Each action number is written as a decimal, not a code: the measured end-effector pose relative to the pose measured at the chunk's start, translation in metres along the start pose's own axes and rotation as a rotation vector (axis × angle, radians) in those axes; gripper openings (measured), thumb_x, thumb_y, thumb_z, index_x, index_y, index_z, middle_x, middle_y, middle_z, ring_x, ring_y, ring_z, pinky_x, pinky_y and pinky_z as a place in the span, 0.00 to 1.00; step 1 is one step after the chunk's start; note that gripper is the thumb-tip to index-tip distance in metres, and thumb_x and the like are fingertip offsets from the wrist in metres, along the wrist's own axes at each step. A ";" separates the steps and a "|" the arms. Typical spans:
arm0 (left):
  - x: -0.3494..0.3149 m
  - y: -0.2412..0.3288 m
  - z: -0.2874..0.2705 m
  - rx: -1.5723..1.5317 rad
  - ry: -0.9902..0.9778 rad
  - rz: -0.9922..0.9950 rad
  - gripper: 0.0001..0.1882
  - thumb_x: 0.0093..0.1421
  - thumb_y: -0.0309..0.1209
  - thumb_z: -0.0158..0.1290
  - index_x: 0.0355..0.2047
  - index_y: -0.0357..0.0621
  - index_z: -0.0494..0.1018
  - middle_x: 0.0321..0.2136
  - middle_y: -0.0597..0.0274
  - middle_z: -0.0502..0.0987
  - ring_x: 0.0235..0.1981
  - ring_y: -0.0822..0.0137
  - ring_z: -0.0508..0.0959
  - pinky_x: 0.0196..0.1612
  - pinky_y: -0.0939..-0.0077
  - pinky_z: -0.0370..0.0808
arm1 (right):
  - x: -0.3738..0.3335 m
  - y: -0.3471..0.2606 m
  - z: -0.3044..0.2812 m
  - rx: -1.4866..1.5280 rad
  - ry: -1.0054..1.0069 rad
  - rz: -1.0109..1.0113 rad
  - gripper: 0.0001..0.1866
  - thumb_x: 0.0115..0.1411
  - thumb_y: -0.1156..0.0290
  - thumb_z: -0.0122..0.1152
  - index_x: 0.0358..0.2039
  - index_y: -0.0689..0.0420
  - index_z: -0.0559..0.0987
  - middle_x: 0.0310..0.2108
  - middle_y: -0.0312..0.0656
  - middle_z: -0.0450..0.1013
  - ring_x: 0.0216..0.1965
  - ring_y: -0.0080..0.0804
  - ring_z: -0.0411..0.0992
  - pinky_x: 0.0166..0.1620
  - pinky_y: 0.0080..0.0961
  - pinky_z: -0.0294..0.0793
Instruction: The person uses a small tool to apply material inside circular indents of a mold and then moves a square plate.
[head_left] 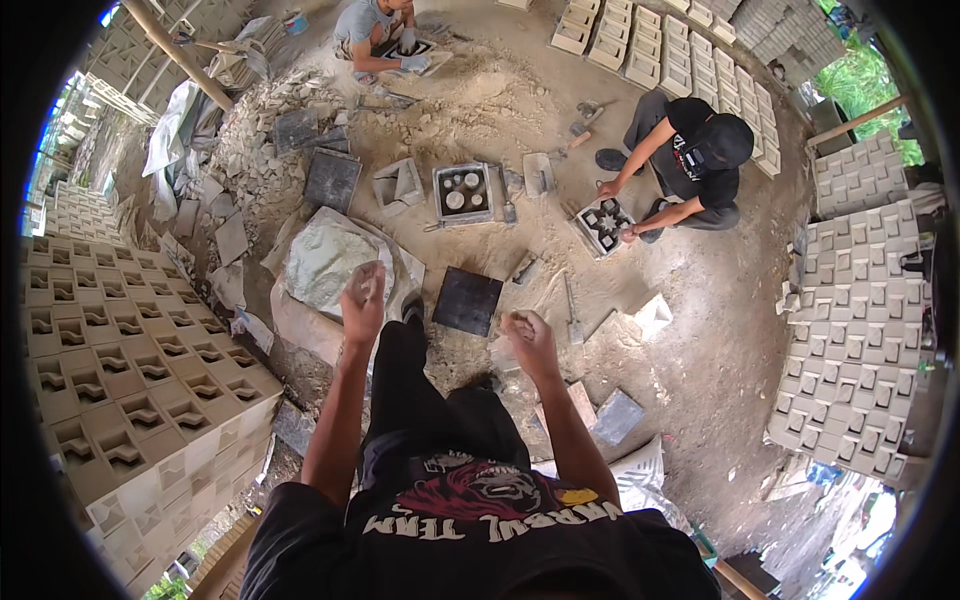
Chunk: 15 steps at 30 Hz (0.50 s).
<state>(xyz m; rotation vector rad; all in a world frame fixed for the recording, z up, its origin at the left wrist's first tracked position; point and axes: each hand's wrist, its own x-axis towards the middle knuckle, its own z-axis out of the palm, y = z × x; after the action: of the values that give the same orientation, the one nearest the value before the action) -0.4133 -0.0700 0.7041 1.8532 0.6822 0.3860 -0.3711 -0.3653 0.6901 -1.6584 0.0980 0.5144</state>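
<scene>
My left hand (364, 303) is raised in front of the pale powder heap (325, 262), its fingers stretched upward with nothing in them. To the right, my right hand (528, 340) has its fingers curled in, and no object shows in it. Between and beyond both hands a dark square board (467, 300) lies on the ground. Farther off stands a square metal mould (491, 187) with round cores inside. A trowel (574, 326) rests on the dirt to the right of my right hand. My legs appear mid-stride below.
A co-worker in black (690, 165) squats at the right, both hands on a mould (604, 226). Another person (375, 38) crouches at the far side. Stacked patterned blocks (130, 350) rise at the left, more blocks (850, 340) at the right. Rubble (255, 145) lies at the far left.
</scene>
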 end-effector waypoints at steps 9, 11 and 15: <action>0.092 0.034 -0.050 -0.166 0.056 0.050 0.11 0.63 0.33 0.54 0.34 0.36 0.72 0.27 0.64 0.75 0.28 0.75 0.71 0.34 0.79 0.70 | 0.071 -0.093 0.043 -0.037 0.090 -0.113 0.13 0.60 0.66 0.65 0.35 0.64 0.77 0.29 0.38 0.76 0.31 0.19 0.74 0.36 0.17 0.73; 0.131 0.042 -0.064 -0.137 0.038 0.078 0.10 0.63 0.32 0.55 0.34 0.36 0.72 0.25 0.65 0.74 0.28 0.76 0.70 0.33 0.79 0.69 | 0.091 -0.116 0.052 -0.110 0.153 -0.093 0.13 0.59 0.67 0.65 0.35 0.65 0.77 0.29 0.38 0.76 0.31 0.19 0.73 0.35 0.17 0.72; 0.206 0.066 -0.085 -0.067 -0.060 0.093 0.10 0.63 0.33 0.55 0.33 0.37 0.71 0.28 0.66 0.74 0.30 0.76 0.70 0.36 0.79 0.69 | 0.120 -0.160 0.073 -0.157 0.275 -0.157 0.13 0.60 0.65 0.64 0.31 0.63 0.76 0.24 0.36 0.75 0.28 0.17 0.71 0.32 0.16 0.68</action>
<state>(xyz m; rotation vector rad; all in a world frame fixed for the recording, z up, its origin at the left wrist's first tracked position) -0.2815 0.1029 0.7854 1.8295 0.5373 0.4075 -0.2268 -0.2418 0.7862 -1.8666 0.1305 0.1756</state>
